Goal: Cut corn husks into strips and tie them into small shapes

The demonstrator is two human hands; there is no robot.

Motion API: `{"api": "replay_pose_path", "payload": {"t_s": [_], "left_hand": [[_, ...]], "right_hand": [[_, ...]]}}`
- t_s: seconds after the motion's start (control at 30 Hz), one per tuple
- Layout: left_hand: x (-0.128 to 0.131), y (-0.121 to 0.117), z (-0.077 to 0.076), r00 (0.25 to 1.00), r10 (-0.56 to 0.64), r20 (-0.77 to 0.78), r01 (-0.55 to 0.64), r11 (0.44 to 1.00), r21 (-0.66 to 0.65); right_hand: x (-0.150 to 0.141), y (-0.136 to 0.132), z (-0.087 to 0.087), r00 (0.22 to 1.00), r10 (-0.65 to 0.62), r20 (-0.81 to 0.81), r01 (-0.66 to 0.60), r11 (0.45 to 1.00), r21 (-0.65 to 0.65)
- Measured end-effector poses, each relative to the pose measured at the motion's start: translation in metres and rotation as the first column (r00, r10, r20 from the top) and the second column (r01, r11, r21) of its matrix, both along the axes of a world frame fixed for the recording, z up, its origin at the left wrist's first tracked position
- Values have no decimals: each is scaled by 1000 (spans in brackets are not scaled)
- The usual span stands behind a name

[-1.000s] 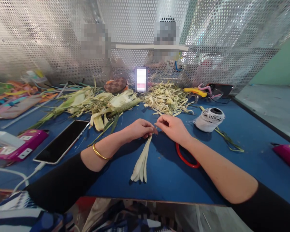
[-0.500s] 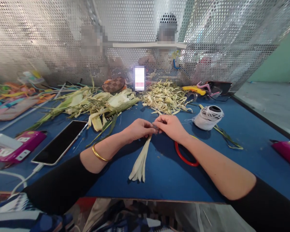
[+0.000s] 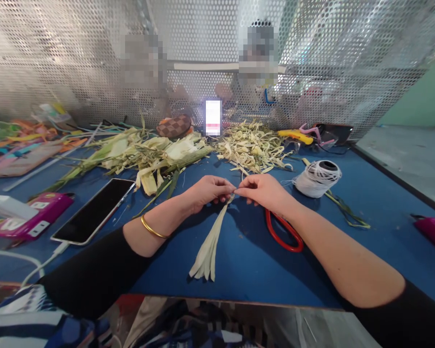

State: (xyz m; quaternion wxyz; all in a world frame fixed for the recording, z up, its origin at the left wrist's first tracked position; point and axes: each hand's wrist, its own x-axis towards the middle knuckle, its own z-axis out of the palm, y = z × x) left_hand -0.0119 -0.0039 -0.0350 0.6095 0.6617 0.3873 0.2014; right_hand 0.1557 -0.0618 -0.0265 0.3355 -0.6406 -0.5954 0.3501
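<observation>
Got my left hand (image 3: 215, 191) clamped on the narrow end of this husk bundle (image 3: 208, 249), right hand (image 3: 259, 192) pinched together beside it, can't tell on what. Bundle fans toward the near left on the blue table (image 3: 253, 270), thread spool (image 3: 313, 182) off right, shredded husk pile (image 3: 255, 147) far side.

We are seeing a plain gold bangle (image 3: 151, 231) circling the left arm (image 3: 181, 208). Elbow-side of the bangle, a black sleeve (image 3: 94, 273) is showing; far right of it, the right arm (image 3: 333, 256) is wearing a matching black sleeve (image 3: 409, 316).
</observation>
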Motion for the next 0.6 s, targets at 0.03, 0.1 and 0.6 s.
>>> {"api": "replay_pose_path", "payload": {"t_s": [0.03, 0.1, 0.6], "left_hand": [[0, 0, 0, 1000, 0, 1, 0, 1000, -4], [0, 0, -1, 1000, -3, 8, 3, 1000, -11], [-1, 2, 0, 999, -38, 25, 39, 999, -22]], "right_hand": [[-1, 0, 0, 1000, -10, 7, 10, 1000, 30], [-1, 0, 1, 1000, -11, -1, 11, 999, 50], [-7, 3, -17, 994, 96, -52, -96, 995, 4]]}}
